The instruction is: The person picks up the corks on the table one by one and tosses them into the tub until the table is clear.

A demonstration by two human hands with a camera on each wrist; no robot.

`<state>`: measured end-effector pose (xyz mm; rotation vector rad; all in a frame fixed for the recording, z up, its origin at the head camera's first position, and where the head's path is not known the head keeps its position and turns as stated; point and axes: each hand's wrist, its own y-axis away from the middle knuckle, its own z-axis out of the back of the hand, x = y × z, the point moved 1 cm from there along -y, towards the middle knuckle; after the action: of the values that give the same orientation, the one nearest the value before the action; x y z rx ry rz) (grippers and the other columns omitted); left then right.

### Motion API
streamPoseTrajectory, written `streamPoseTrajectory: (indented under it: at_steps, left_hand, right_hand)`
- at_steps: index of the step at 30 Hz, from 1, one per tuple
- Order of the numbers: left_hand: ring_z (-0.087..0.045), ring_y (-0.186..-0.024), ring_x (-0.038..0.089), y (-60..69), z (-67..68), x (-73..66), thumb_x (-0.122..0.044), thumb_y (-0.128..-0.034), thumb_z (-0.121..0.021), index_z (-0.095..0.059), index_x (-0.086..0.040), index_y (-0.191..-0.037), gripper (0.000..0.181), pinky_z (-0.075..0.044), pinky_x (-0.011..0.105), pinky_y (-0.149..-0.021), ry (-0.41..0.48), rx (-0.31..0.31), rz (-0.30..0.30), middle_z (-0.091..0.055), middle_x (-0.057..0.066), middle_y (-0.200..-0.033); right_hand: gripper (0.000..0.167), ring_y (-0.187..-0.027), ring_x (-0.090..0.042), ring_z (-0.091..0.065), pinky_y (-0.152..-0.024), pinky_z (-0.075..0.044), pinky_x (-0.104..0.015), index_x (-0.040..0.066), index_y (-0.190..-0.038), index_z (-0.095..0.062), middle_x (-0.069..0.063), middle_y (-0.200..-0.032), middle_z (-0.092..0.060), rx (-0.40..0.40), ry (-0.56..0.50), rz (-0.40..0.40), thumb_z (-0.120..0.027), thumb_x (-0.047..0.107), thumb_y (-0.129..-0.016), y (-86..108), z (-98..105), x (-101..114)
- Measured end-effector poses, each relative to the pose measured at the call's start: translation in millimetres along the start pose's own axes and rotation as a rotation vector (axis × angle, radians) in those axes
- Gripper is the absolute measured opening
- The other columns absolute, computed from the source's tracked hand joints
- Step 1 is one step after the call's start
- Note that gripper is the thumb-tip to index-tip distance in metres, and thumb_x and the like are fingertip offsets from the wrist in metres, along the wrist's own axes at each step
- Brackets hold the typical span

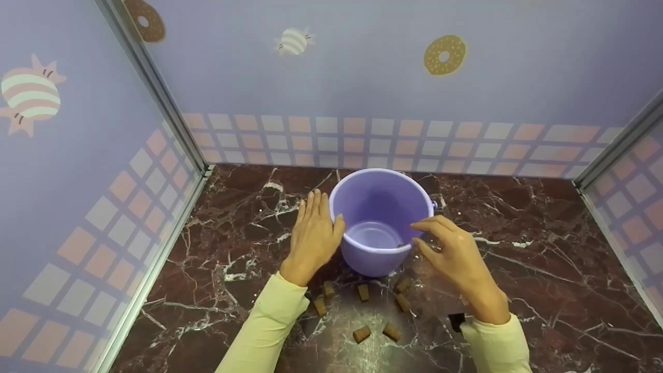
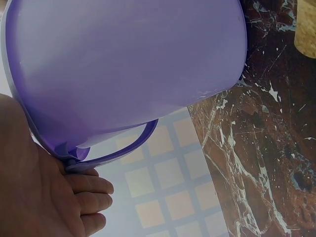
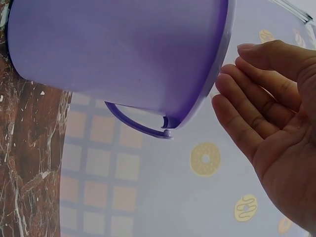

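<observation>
A purple bucket (image 1: 370,259) stands upright on the marbled surface. The left hand (image 1: 313,238) rests against its left side, thumb at the rim and fingers extended outside; in the left wrist view these fingers (image 2: 91,197) lie beside the handle joint. At the right rim, the right hand (image 1: 458,254) has its thumb and fingers apart with nothing visible between them; the right wrist view shows the bent fingers (image 3: 247,98) by the rim. A small brown piece (image 1: 401,245) shows inside the bucket, partly hidden by the front rim. Several brown corks (image 1: 363,292) lie in front of the bucket.
Two corks (image 1: 391,331) lie nearest the front edge of the view. A small black patch (image 1: 456,321) is beside the right sleeve. Patterned panels (image 1: 362,83) stand behind and at both sides. The purple handle (image 2: 118,153) hangs behind the bucket.
</observation>
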<state>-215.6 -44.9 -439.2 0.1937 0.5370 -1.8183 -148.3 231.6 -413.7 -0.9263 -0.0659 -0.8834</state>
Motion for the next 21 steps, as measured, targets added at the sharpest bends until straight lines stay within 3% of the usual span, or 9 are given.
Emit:
streamPoseTrajectory:
  at_steps: [12, 21]
  left_hand:
    - [-0.022, -0.158, 0.042, 0.7, -0.3, -0.4, -0.033, -0.1098, -0.044, -0.036, 0.016, -0.156, 0.067, -0.01, 0.05, -0.131, 0.013, -0.006, 0.004, -0.029, 0.033, -0.165]
    - [-0.022, -0.158, 0.042, -0.2, -1.1, 0.1, -0.034, -0.1098, -0.043, -0.036, 0.015, -0.157, 0.068, -0.009, 0.049, -0.131, 0.008, -0.003, 0.008, -0.029, 0.032, -0.165]
  right_hand:
    - [0.037, -0.092, -0.025, -0.075, -0.089, -0.052, -0.01, -0.001, -0.109, -0.078, -0.006, -0.108, -0.076, -0.017, -0.009, -0.02, -0.088, -0.014, -0.075, 12.7, 3.4, -1.1]
    - [0.035, -0.095, -0.024, -0.075, -0.094, -0.05, -0.011, 0.0, -0.106, -0.078, -0.004, -0.106, -0.076, -0.039, 0.003, -0.037, -0.088, -0.013, -0.075, 20.2, 4.7, -1.3]
